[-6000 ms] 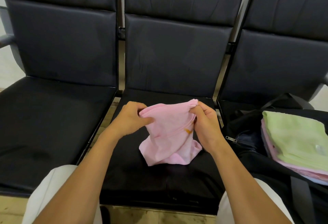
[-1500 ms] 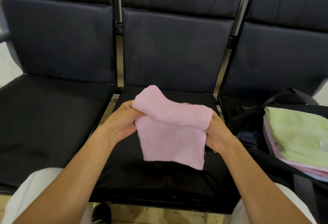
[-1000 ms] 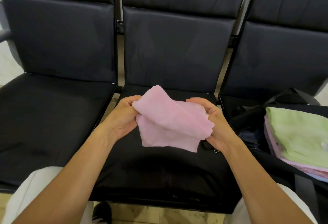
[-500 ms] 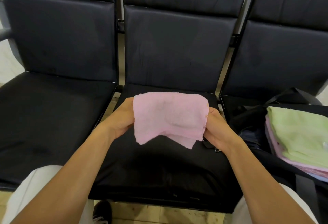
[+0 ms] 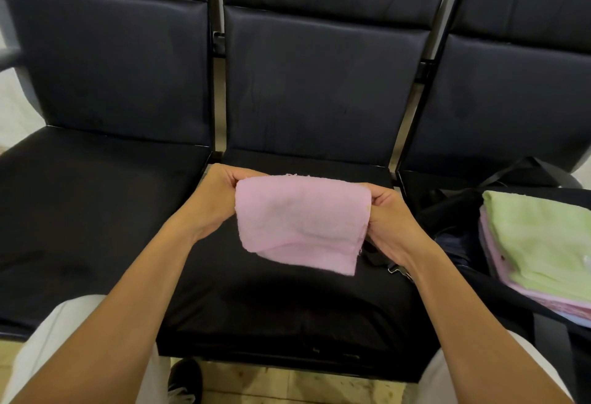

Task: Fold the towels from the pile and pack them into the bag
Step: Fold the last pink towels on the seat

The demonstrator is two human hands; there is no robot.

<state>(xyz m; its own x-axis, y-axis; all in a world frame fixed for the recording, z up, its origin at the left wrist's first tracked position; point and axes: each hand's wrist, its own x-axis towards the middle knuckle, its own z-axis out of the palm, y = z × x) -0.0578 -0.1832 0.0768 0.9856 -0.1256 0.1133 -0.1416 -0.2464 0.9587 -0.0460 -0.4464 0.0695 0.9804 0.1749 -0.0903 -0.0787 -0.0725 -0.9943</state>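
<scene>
— What are the hands doing?
— The left hand (image 5: pixel 215 197) pinches the pink towel's (image 5: pixel 300 221) left edge, fingers curled; the right hand (image 5: pixel 388 221) grips its right edge the same way. The folded towel hangs between them above the middle seat (image 5: pixel 287 301).
— And the bag?
— The bag (image 5: pixel 454 211) sits on the right seat, a green towel (image 5: pixel 540 240) topping its stack.
— Any writing?
— None legible.

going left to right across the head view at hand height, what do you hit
left seat → left hand → pink towel → right hand → black bag → green towel on top of the folded stack
</scene>
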